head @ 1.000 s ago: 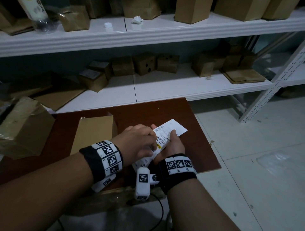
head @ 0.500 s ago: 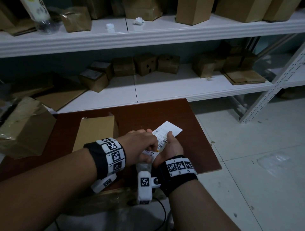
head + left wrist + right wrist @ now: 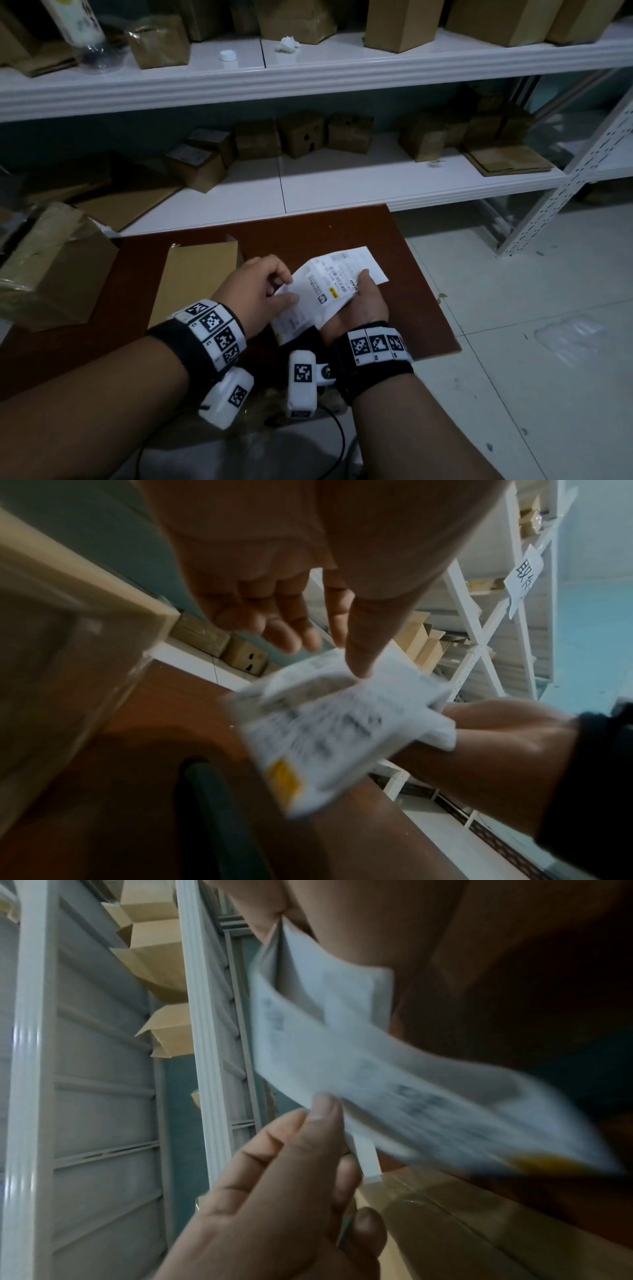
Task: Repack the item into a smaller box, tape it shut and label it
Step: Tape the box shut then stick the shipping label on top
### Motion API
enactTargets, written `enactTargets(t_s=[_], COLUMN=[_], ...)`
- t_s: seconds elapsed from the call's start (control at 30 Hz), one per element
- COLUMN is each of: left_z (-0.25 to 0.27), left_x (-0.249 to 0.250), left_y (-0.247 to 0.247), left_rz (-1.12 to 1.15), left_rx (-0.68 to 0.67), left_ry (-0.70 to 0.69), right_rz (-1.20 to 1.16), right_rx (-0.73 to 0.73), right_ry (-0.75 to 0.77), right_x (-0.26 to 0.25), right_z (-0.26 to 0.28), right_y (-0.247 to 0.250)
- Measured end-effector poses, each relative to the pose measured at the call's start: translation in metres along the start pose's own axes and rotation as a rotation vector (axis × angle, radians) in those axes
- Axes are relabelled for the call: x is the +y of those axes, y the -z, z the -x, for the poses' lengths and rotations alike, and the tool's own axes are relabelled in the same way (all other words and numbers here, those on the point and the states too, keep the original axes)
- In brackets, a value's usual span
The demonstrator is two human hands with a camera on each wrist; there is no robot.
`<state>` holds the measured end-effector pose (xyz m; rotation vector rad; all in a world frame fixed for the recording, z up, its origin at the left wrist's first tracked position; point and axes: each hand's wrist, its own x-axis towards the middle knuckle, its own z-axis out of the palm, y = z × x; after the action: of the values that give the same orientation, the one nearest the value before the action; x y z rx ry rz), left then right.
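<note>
Both hands hold a white printed shipping label [image 3: 325,291] just above the brown table [image 3: 404,274]. My left hand [image 3: 289,289] pinches its left edge between thumb and fingers. At the sheet's right side my right hand [image 3: 363,287] grips it, thumb on top. The label bows upward, and a plain white layer [image 3: 371,265] shows behind its far end. The left wrist view shows the label [image 3: 342,729] blurred under my thumb [image 3: 363,647]. In the right wrist view the label [image 3: 377,1069] is just as blurred. A small shut cardboard box [image 3: 198,274] sits on the table left of my hands.
A larger taped cardboard box [image 3: 51,267] stands at the table's left end. White shelving [image 3: 342,192] behind the table carries several small boxes and flat cardboard. A tiled floor [image 3: 531,308] lies right of the table edge.
The label lay as a flat strip between my hands. It now bows up, with its printed sheet pulled toward the left and a plain white layer showing behind it.
</note>
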<state>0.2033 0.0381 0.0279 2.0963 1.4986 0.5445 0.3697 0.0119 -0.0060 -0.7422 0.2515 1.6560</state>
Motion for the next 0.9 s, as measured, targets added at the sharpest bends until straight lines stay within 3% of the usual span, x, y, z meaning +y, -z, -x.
enactTargets(t_s=[0.13,0.27,0.53,0.73,0.9], left_z=[0.004,0.003,-0.003,-0.005,-0.008], left_x=[0.0,0.01,0.028,0.029,0.027], left_y=[-0.003,-0.007,-0.011,-0.012,-0.012], left_rz=[0.13,0.303,0.537,0.663,0.726], left_rx=[-0.014,0.062,0.011,-0.021,-0.037], left_ry=[0.084,0.148,0.319,0.467,0.502], right_rz=[0.106,0.295,0.747,0.801,0.752], right_rx=[0.123,0.255,0.18,0.15,0.117], right_ry=[0.049,0.196,0.328,0.437,0.436], right_x=[0.002,0.001,-0.003,0.0,-0.001], right_z=[0.001,0.005,0.007,0.01,0.014], right_y=[-0.004,-0.009,-0.001,-0.004,-0.004])
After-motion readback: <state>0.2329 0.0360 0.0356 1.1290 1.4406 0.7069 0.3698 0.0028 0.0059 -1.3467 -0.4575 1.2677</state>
